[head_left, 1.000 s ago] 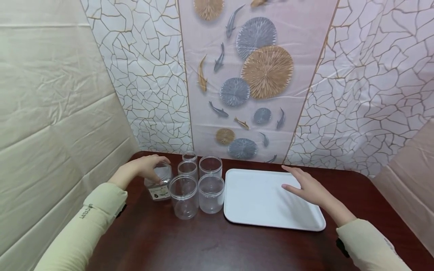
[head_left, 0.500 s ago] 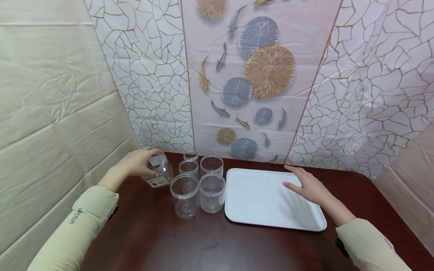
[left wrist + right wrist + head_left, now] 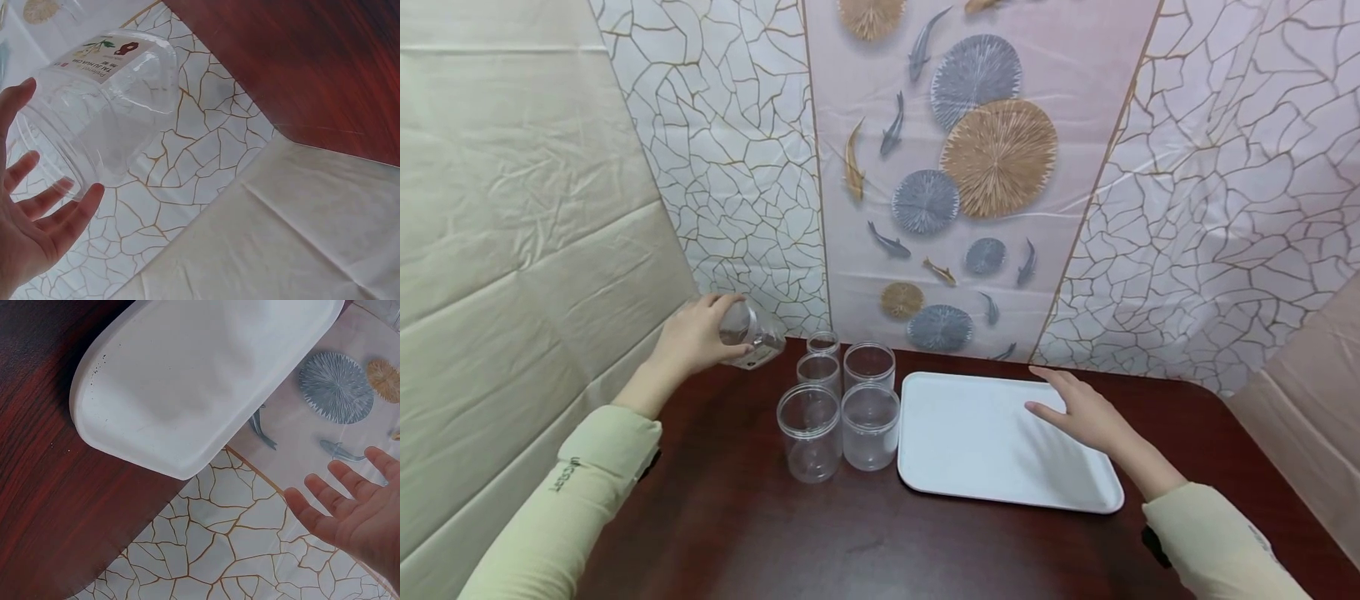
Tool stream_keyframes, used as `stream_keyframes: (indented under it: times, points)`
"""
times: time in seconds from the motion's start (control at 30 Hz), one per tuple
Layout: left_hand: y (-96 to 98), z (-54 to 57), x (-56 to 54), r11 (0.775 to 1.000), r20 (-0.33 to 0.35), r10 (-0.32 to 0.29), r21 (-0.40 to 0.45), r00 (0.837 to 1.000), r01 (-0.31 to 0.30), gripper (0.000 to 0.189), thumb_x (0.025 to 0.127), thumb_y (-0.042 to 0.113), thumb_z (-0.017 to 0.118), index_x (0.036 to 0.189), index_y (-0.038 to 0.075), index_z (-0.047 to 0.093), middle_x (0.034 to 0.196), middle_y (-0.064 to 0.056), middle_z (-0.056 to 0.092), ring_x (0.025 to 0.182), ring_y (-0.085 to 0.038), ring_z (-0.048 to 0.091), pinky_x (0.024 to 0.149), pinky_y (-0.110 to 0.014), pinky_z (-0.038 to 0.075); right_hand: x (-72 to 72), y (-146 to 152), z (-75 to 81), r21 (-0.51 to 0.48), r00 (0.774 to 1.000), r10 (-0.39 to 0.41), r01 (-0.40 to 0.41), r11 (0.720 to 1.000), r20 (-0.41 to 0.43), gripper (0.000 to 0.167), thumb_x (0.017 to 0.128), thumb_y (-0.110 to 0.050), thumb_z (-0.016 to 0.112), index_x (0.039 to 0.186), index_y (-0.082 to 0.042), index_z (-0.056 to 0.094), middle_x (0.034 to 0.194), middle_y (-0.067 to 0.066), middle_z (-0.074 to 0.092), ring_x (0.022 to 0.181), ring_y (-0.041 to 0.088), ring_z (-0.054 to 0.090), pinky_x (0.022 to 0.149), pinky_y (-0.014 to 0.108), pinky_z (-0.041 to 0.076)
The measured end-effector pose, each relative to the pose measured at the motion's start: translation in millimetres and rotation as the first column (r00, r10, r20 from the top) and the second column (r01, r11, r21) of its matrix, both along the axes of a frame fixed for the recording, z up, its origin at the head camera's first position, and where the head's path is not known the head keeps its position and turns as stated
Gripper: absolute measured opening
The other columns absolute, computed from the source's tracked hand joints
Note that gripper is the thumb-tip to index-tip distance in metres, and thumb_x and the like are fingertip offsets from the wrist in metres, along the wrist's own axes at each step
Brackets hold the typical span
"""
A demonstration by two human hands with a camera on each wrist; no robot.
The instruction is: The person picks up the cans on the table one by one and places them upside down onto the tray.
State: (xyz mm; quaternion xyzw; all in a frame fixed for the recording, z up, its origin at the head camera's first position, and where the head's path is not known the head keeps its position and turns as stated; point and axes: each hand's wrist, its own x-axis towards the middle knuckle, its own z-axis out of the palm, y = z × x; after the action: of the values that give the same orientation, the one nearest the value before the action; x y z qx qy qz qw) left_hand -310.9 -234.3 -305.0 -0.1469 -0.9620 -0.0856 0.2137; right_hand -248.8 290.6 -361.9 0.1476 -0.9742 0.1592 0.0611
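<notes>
A clear plastic jar (image 3: pixel 763 329) with a printed label (image 3: pixel 112 57) is gripped in my left hand (image 3: pixel 692 333), at the back left in the head view. Thumb and fingers span its rim end, while its base points away to the right. The jar is tilted and raised above the table. My right hand (image 3: pixel 1086 417) hovers over the right part of a white tray (image 3: pixel 977 442), fingers spread and holding nothing. In the right wrist view, its straight fingers (image 3: pixel 322 497) show beside the tray.
Several clear jars (image 3: pixel 811 433) without visible labels stand upright and close together left of the tray. The dark red wooden table (image 3: pixel 865 542) meets a patterned wall covering (image 3: pixel 752 183) at the back and a beige cloth (image 3: pixel 535 292) at the left.
My left hand has lifted the labelled jar off the table, first left, then up and back, tipping it over. The right hand has stayed over the tray.
</notes>
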Motion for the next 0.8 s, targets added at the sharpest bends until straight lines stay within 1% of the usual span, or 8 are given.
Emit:
stream_keyframes:
  times: [0.1,0.23,0.37,0.53,0.67,0.8]
  points:
    - [1.6,0.2,-1.4,0.999,-0.028,-0.01,0.038,1.0,0.011,0.074,0.068,0.037,0.08,0.131,0.012,0.049,0.124,-0.02,0.055,0.105,-0.046,0.055,0.083,-0.06,0.046,0.0,0,1.5,0.0,1.0,0.0,0.0,1.0,-0.001,0.067,0.093,-0.043,0.055,0.141,0.0,0.037,0.136,0.032,0.041,0.121,0.051,0.042,0.091,0.064,0.04]
    - [4.1,-5.3,-1.9,0.989,-0.076,-0.031,0.14,0.997,0.041,0.074,0.069,0.039,0.08,0.131,0.012,0.049,0.125,-0.019,0.055,0.107,-0.045,0.054,0.085,-0.06,0.044,0.2,1,1.3,-0.003,1.0,-0.006,0.006,1.0,0.001,0.067,0.093,-0.044,0.055,0.141,0.0,0.037,0.136,0.032,0.041,0.121,0.051,0.042,0.091,0.064,0.04]
    - [7.7,-10.7,-1.0,0.964,-0.124,-0.033,0.257,0.992,0.064,0.074,0.07,0.038,0.08,0.131,0.012,0.048,0.127,-0.02,0.054,0.113,-0.042,0.052,0.089,-0.061,0.042,0.7,0,-0.8,-0.007,1.0,-0.01,0.01,1.0,-0.002,0.066,0.093,-0.042,0.055,0.141,0.0,0.037,0.137,0.031,0.041,0.121,0.051,0.042,0.091,0.064,0.04]
    - [14.8,-11.9,-0.4,0.925,-0.131,-0.015,0.374,0.991,0.063,0.075,0.071,0.035,0.081,0.133,0.01,0.047,0.133,-0.019,0.05,0.12,-0.04,0.048,0.094,-0.062,0.039,1.3,-2,-1.1,-0.012,1.0,-0.019,0.018,1.0,-0.015,0.065,0.093,-0.041,0.056,0.14,0.001,0.038,0.136,0.032,0.042,0.121,0.05,0.043,0.091,0.063,0.04]
    - [21.0,-11.2,0.7,0.901,-0.133,-0.026,0.427,0.991,0.081,0.076,0.07,0.033,0.081,0.133,0.009,0.046,0.132,-0.02,0.049,0.115,-0.038,0.05,0.091,-0.06,0.041,0.9,-4,0.6,-0.023,0.999,-0.028,0.028,0.999,-0.019,0.065,0.093,-0.04,0.057,0.139,0.002,0.039,0.136,0.032,0.043,0.121,0.051,0.042,0.092,0.064,0.04]
    - [26.0,-11.7,1.7,0.884,-0.14,-0.046,0.456,0.989,0.106,0.075,0.07,0.032,0.082,0.132,0.01,0.047,0.129,-0.019,0.051,0.108,-0.036,0.053,0.085,-0.057,0.044,0.3,-6,1.4,-0.045,0.999,-0.047,0.047,0.998,-0.008,0.065,0.093,-0.039,0.057,0.139,0.002,0.039,0.137,0.032,0.042,0.122,0.05,0.041,0.093,0.063,0.039]
